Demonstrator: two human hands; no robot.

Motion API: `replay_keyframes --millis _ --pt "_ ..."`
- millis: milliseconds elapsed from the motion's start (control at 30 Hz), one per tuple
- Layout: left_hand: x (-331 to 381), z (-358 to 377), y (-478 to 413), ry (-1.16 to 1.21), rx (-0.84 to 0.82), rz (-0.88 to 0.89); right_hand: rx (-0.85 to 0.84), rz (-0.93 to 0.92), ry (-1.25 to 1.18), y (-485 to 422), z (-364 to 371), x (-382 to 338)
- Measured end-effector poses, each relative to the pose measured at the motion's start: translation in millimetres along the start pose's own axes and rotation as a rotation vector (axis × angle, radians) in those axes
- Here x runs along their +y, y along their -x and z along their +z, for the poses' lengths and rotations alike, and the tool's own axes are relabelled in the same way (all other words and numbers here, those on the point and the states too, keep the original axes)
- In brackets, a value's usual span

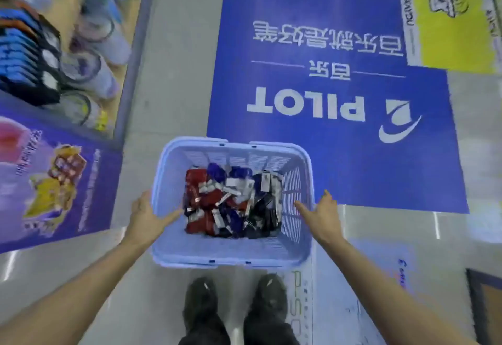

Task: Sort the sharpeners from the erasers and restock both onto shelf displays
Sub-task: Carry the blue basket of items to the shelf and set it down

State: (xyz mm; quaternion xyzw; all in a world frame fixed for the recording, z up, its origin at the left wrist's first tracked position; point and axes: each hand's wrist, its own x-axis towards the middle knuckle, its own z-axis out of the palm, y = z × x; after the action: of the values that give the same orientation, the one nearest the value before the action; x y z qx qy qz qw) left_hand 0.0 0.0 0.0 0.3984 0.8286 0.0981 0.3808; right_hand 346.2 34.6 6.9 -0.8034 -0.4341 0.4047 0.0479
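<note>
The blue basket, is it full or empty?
Partly full. A pile of small red, blue and black packets covers the bottom of the basket, but its slatted walls stand bare above the pile.

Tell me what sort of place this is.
Most likely a stationery shop aisle: a blue PILOT floor advert, a display shelf of goods at the left, and a light blue basket full of small packets.

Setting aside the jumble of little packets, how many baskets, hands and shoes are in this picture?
Baskets: 1, the blue basket
Hands: 2, the left hand and the right hand
Shoes: 2, the left shoe and the right shoe
Total: 5
The packets are too jumbled and blurred to count.
</note>
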Motion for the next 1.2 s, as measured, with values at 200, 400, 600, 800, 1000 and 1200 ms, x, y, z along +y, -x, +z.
replay_keyframes --millis 200,400,600,800,1000,1200 --pt "-14 17 -12 -0.058 0.130 -0.157 0.171 0.048 -0.190 -3 40 21" --pt "34 -41 24 -0.061 0.180 -0.074 0.233 0.047 -0.132 21 -36 -19" --pt "125 -149 142 0.122 0.175 -0.017 0.143 0.048 -0.159 126 -172 -74" --pt "238 -262 228 0.153 0.167 -0.004 0.137 0.049 -0.286 215 -319 -140" --pt "356 -329 229 0.175 0.216 0.104 0.217 -0.043 -0.261 198 -411 -214" --pt "453 -363 142 0.225 0.193 0.177 0.269 -0.126 -0.285 115 -468 -306"
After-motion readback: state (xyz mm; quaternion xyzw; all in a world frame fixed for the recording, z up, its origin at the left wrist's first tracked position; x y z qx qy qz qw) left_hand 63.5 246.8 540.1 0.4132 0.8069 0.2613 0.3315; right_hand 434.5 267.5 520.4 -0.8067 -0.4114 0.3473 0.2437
